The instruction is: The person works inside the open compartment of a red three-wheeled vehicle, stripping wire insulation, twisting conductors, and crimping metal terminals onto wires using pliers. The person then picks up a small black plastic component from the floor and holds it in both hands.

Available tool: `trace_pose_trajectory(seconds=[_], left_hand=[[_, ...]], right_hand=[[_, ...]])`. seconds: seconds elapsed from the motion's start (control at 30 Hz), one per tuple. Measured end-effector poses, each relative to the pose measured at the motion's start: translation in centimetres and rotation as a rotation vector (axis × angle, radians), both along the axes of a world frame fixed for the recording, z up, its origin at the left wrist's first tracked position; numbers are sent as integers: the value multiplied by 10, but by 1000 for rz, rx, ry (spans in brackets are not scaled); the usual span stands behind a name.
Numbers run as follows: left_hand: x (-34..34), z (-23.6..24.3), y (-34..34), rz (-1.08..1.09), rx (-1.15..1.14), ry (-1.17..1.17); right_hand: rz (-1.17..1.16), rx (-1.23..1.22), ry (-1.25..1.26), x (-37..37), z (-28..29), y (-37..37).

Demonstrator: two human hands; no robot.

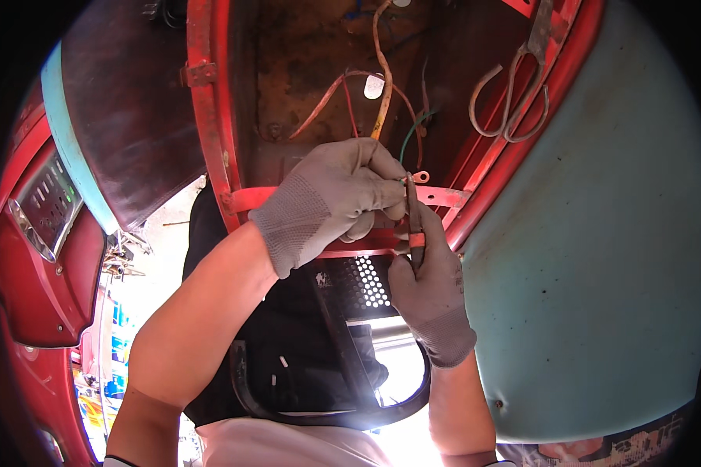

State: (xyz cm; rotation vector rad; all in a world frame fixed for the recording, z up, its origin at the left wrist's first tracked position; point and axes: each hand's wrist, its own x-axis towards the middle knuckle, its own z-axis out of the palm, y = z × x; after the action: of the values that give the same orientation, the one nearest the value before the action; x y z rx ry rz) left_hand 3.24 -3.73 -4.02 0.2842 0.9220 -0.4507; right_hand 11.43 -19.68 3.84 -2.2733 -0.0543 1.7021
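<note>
Head view: two hands, both in grey gloves, meeting over one red frame (210,117). Left hand (336,193) comes across from lower left; its fingers are closed, pinching one wire end (403,181), colour too small to tell. Right hand (435,292) grips one pair of pliers (415,222), fingers wrapped round the handles, tool upright, tip right beside the wire end. Wire end sits just above the frame's crossbar; whether the pliers bite on it, cannot tell.

Wiring inside the frame: one yellow cable (388,82) running down behind the left hand; at least two red wires (319,110); one green wire (417,125), near the pliers' tip. One white disc (374,86) beside the cable.

Right rail: one pair of scissors (538,37), two loops pointing down. Beyond it, one teal panel (600,233).

Below the hands: one perforated plate (371,284), two small white bits (283,362) on a black surface (308,389). Far left: one red panel (35,280) carrying one slotted plate (53,198).
</note>
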Motion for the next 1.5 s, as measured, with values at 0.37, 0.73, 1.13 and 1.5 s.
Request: trace_pose_trajectory(seconds=[0.37,0.73,1.13,1.5], left_hand=[[13,-7,-1,-123,7,-14],[16,-21,3,-196,7,-90],[-64,14,-114,-52,426,154],[-28,-28,-108,243,-229,320]], right_hand=[[163,183,-238,-11,-13,-26],[-127,-132,-79,-17,-21,-14],[-277,-147,1,-44,-71,-16],[207,121,-193,-61,-98,-56]])
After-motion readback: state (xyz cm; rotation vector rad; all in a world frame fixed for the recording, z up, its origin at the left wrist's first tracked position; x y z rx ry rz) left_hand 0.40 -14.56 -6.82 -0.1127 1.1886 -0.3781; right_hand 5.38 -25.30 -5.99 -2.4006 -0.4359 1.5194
